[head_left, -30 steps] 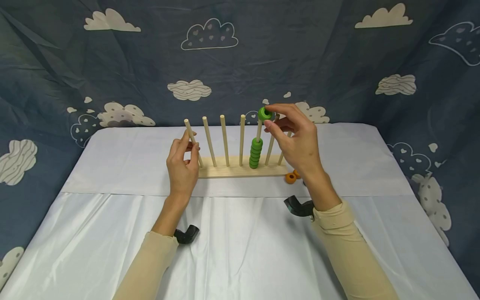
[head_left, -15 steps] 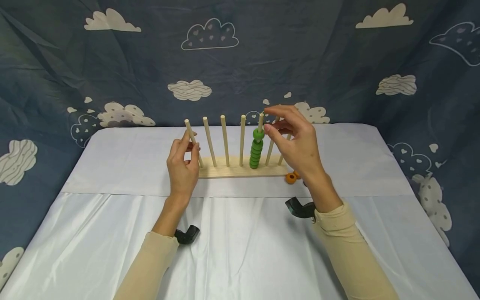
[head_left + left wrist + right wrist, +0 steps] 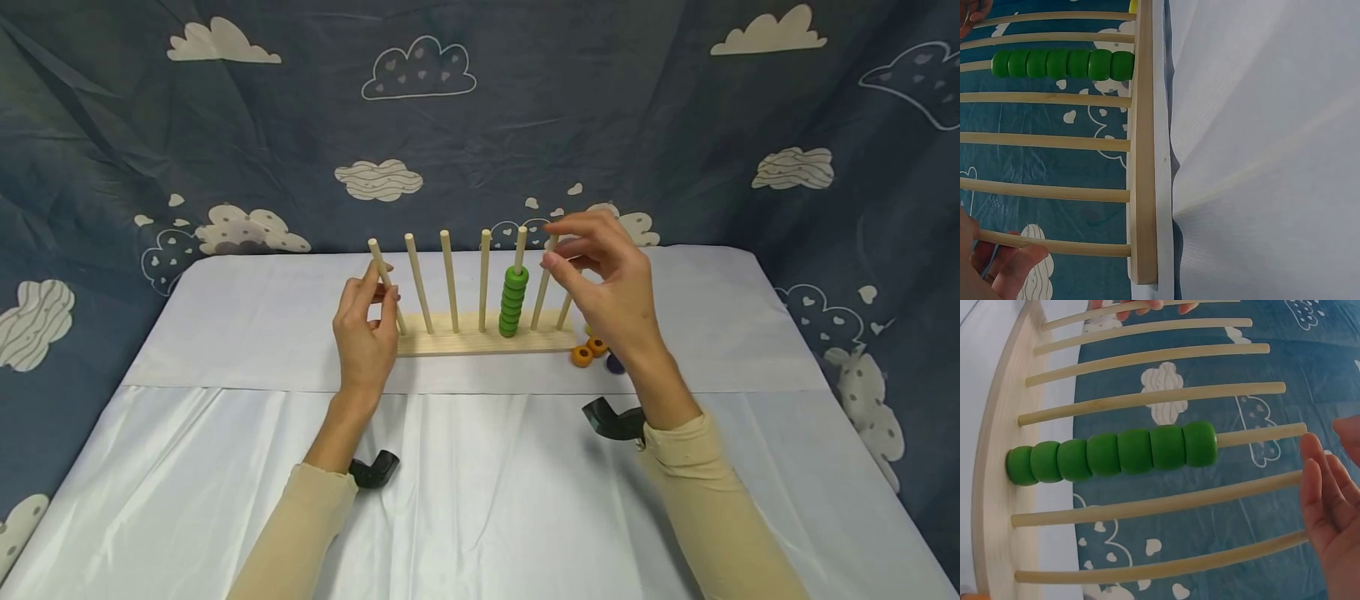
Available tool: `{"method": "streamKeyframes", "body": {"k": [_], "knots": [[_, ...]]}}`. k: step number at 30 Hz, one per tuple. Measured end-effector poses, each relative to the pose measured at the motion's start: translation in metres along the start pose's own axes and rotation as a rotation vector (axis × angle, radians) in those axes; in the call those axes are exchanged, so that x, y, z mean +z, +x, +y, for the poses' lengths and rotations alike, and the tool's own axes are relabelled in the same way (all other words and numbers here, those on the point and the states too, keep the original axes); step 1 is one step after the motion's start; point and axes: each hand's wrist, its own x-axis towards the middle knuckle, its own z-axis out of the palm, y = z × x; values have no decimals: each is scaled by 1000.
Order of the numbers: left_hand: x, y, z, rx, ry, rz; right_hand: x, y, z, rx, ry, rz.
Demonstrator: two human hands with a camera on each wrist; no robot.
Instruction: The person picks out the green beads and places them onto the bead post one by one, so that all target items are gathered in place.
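Note:
A wooden rack with a flat base (image 3: 450,343) carries a row of several upright pegs. Green beads (image 3: 512,302) are stacked on one peg right of the middle, its bare tip rising above them. My left hand (image 3: 365,333) pinches the leftmost peg (image 3: 1079,247) between thumb and fingers. At the tops of the right-hand pegs is my right hand (image 3: 611,287), thumb and fingers apart with no bead between them. In the right wrist view, its fingertips (image 3: 1311,447) are beside the tip of the bead-filled peg (image 3: 1263,435).
Orange beads (image 3: 582,357) and a dark blue bead (image 3: 615,363) lie on the white cloth by the rack's right end. Some yellow shows behind the right hand. A dark cloud-print curtain (image 3: 480,125) hangs behind the table.
The right hand let go of a green bead, which slid down the peg onto the stack. That hand then moved slightly right, while the left hand stayed in place.

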Motion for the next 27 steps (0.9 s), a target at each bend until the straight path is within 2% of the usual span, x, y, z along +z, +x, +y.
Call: {"method": "streamKeyframes", "body": {"k": [27], "knots": [[1,2,-2,11,-11,6,-28,-20,22,75,-59,-45]]}}
